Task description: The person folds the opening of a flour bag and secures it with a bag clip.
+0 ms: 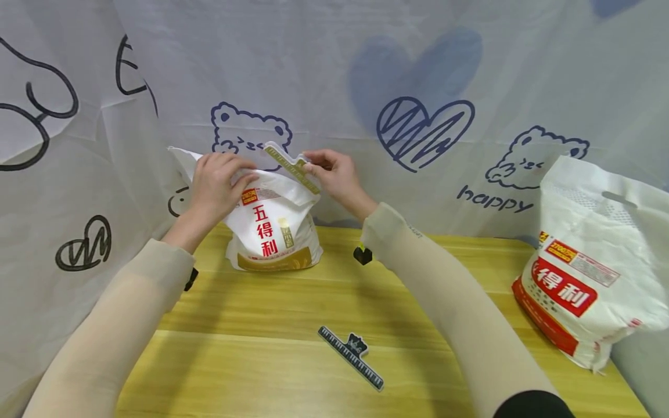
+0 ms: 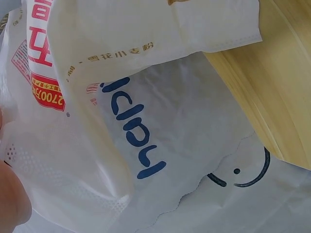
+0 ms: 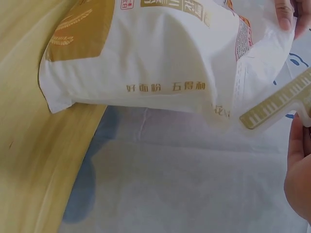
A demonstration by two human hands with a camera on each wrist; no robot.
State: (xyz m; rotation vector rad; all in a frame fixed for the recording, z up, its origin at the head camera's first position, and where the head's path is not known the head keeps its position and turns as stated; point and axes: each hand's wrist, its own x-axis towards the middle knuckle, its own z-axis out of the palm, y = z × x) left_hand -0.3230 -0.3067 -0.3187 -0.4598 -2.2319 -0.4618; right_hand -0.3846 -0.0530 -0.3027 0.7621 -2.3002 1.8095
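A white flour bag with gold and red print [image 1: 300,232] stands upright at the back of the table. My left hand [image 1: 216,183] grips its folded top, thumb in front. In my right hand [image 1: 337,177] a gold sealing clip with a piano-key pattern [image 1: 284,162] is pinched, slanting beside the bag's top right corner. The right wrist view shows the clip [image 3: 277,104] close to the bag's edge; whether they touch I cannot tell. Only fingertips [image 2: 12,194] of the left hand show in the left wrist view, against the bag [image 2: 73,141].
On the wooden table [image 1: 251,360] a black piano-key clip [image 1: 352,354] lies near the front middle. A second white flour bag, with red print [image 1: 575,278], stands at the right. Behind the table hangs a white cloth [image 1: 324,69] with drawn bears and hearts.
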